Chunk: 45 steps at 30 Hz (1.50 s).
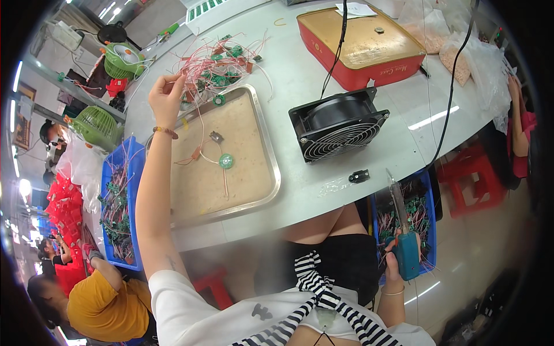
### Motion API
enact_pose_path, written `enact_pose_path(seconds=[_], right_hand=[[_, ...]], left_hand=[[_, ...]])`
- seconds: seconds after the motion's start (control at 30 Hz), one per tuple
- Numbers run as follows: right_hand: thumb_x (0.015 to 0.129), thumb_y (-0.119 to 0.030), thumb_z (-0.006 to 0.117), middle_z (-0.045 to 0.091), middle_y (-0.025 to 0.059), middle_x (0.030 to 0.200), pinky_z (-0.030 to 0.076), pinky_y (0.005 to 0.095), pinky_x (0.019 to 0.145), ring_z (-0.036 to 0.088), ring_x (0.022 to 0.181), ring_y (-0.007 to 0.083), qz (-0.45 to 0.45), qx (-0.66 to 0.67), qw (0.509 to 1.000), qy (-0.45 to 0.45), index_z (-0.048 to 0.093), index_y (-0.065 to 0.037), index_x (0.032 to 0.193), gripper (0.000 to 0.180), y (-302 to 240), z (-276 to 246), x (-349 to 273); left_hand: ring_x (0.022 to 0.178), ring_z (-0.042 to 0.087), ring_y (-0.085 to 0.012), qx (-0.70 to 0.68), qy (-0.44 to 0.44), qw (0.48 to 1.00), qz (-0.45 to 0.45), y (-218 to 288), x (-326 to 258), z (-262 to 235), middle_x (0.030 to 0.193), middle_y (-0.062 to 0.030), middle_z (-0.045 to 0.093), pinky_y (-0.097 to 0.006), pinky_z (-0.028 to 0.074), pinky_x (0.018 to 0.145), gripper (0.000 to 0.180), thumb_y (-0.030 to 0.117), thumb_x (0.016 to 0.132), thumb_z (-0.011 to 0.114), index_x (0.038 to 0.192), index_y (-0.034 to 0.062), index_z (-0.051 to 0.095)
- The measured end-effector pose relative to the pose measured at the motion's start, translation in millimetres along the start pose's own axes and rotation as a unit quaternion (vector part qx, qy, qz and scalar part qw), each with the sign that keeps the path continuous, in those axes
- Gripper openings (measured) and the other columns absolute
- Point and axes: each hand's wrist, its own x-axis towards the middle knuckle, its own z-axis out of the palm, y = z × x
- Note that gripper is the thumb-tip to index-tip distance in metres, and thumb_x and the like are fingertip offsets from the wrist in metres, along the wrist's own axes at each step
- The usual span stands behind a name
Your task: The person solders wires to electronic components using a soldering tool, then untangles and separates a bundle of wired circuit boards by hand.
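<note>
My left hand (166, 99) is raised over the back left of the table, fingers pinched together at the edge of a tangled pile of thin pink-white wires (202, 72) with small green circuit boards. The fingers close on some wire; which strand is hard to see. In the metal tray (276, 173) below lies a round green board (225, 161) with wires, a small orange part (196, 153) and a small dark part (216, 136). Low at the right, beside the table edge, my right hand (392, 262) grips a soldering iron (408, 254) by its teal handle, tip pointing up.
A black fan (337, 127) with a wire guard stands mid-table. Behind it is a red-and-gold tin (360, 52). A small black part (359, 176) lies near the front edge. Blue bins (135, 190) of wired boards flank the table. A black cable (453, 86) hangs at the right.
</note>
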Motion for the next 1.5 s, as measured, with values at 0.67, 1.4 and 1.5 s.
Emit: enact_pose_path(seconds=[0.67, 1.4, 1.5], right_hand=[[0.082, -0.042, 0.063, 0.059, 0.0048, 0.07, 0.047, 0.0392, 0.081, 0.059, 0.086, 0.0289, 0.006, -0.009, 1.0, -0.005, 0.062, -0.005, 0.074, 0.038, -2, -1, 2], [0.08, -0.039, 0.065, 0.059, 0.0045, 0.071, 0.047, 0.038, 0.078, 0.06, 0.087, 0.029, 0.008, 0.008, 1.0, 0.0, 0.061, -0.005, 0.074, 0.035, -1, 1, 4], [0.08, -0.04, 0.065, 0.059, 0.0047, 0.071, 0.047, 0.0379, 0.078, 0.06, 0.087, 0.0291, 0.005, 0.01, 1.0, 0.003, 0.061, -0.005, 0.073, 0.036, -1, 2, 4]], left_hand=[[0.068, 0.061, -0.0057, 0.004, -0.08, 0.997, -0.002, -7, 4, -13, 0.076, -0.0017, 0.066, -0.019, 0.046, 0.06, 0.008, 0.005, 0.087, 0.071, 0.086, -0.001, 0.066], [0.065, 0.054, -0.005, -0.06, -0.129, 0.983, -0.115, -6, 5, -17, 0.076, -0.0005, 0.064, -0.02, 0.042, 0.059, 0.011, 0.011, 0.089, 0.069, 0.089, 0.0013, 0.066], [0.068, 0.054, -0.0049, -0.09, -0.123, 0.979, -0.139, -7, 4, -19, 0.077, 0.0003, 0.064, -0.02, 0.043, 0.062, 0.012, 0.013, 0.09, 0.069, 0.091, 0.0017, 0.066]])
